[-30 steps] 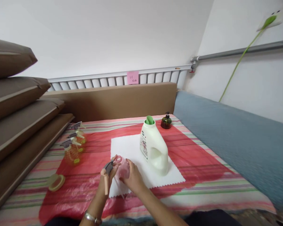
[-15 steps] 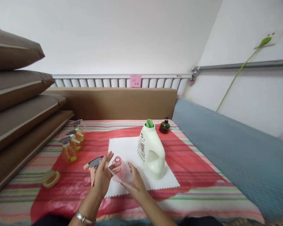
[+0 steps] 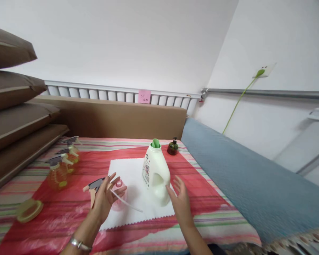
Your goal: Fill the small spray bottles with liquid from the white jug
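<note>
My left hand (image 3: 104,200) grips a grey and tan spray trigger head (image 3: 93,186); its thin dip tube (image 3: 126,203) trails to the right. A small pink clear bottle (image 3: 118,196) with an open neck stands on the white cloth (image 3: 124,170) just right of that hand. My right hand (image 3: 181,202) is open with fingers spread, close beside the lower right side of the white detergent jug (image 3: 155,175). The jug has a green spout and stands on the cloth.
Three yellow spray bottles (image 3: 57,171) stand at the left on the red plastic sheet (image 3: 204,184). A tape roll (image 3: 29,210) lies at the front left, a dark green pump bottle (image 3: 172,147) behind the jug. Brown cushions (image 3: 13,120) are stacked left; a blue-covered ledge (image 3: 236,177) runs right.
The trigger head has come off the pink bottle and moved left in my left hand. My right hand left the pink bottle and moved right, beside the jug. The view panned right.
</note>
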Available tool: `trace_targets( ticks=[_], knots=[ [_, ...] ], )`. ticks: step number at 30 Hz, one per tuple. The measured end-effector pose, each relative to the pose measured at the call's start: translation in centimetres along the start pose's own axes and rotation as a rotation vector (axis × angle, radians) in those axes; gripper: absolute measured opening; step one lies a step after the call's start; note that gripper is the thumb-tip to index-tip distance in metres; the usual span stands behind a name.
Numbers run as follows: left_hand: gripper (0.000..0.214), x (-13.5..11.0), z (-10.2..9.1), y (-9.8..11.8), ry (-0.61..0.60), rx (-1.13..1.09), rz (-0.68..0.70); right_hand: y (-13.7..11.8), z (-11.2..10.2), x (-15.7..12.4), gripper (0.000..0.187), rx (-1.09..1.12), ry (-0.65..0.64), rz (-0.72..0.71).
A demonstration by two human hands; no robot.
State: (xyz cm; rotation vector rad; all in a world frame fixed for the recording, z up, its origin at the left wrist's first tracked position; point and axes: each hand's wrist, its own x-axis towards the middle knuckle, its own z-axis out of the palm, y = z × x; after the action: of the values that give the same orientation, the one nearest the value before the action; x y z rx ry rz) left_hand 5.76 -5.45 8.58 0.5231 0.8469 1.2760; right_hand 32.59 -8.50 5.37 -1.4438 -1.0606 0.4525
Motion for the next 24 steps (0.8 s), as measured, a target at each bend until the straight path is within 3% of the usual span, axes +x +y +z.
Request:
trace_targets(
  ticks=[2, 5, 8, 15, 20, 24],
  knots=[
    [0.042, 0.0, -0.1, 0.0, 0.005, 0.011, 0.001, 0.3, 1.2, 1.2, 0.061, -0.043, -0.041, 0.035],
    [0.041, -0.2, 0.0, -0.1, 0.015, 0.011, 0.009, 0.7, 2.8, 2.2, 0.048, -0.091, -0.101, 0.069],
    [0.040, -0.3, 0.0, -0.4, 0.051, 0.011, 0.027, 0.4, 3.2, 2.8, 0.041, -0.131, -0.122, 0.084],
    [0.042, -0.4, -0.4, -1.2, 0.049, -0.014, 0.040, -4.3, -0.2, 4.5, 0.039, -0.281, -0.206, 0.003],
    [0.041, -0.3, -0.5, -1.4, 0.064, -0.028, 0.016, -8.7, -3.2, 5.8, 0.039, -0.541, -0.454, -0.115],
    [0.041, -0.2, -0.7, -1.8, 0.062, -0.026, 0.014, -10.5, -4.0, 6.0, 0.036, -0.709, -0.673, -0.194]
  ],
)
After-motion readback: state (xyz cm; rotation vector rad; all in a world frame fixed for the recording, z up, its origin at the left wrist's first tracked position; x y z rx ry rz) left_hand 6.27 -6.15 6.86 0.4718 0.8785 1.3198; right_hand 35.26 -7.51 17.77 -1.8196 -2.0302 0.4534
